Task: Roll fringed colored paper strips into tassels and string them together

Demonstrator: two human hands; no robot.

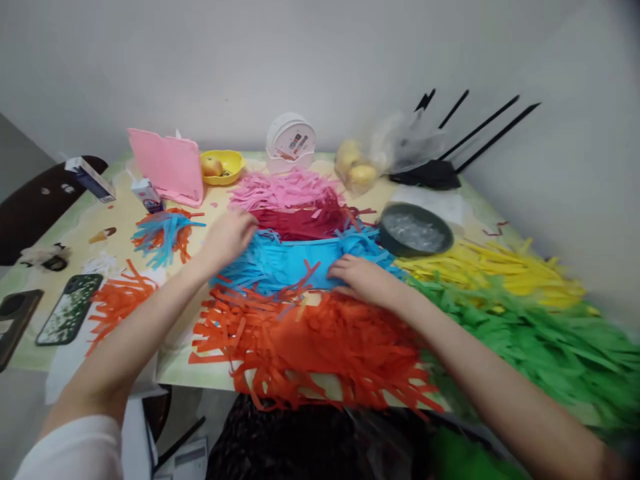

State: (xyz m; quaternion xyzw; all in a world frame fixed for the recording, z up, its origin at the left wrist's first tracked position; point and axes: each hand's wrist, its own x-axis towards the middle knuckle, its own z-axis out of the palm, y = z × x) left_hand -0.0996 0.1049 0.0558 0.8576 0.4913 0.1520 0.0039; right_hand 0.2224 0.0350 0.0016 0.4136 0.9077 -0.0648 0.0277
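My left hand [231, 233], fingers loosely curved and a little blurred, is over the left end of the blue fringed paper [305, 260], beside the dark red fringed paper [295, 224]. Against the right part of the blue sheet, my right hand [363, 277] rests with its fingers stretched out. Neither hand visibly grips anything. Orange fringed paper [320, 337] is spread nearest to me, below both hands. Pink fringed paper [287, 190] lies beyond the red one. Where the layers overlap, their edges are hidden.
Green [530, 327] and yellow fringed paper [500, 270] lie right, by a dark bowl [416, 230]. Behind are a pink tablet case [167, 163], yellow fruit dish [233, 163], bagged fruit [363, 175] and black router [425, 175]. Two phones [70, 310] and blue-orange strips [165, 233] lie left.
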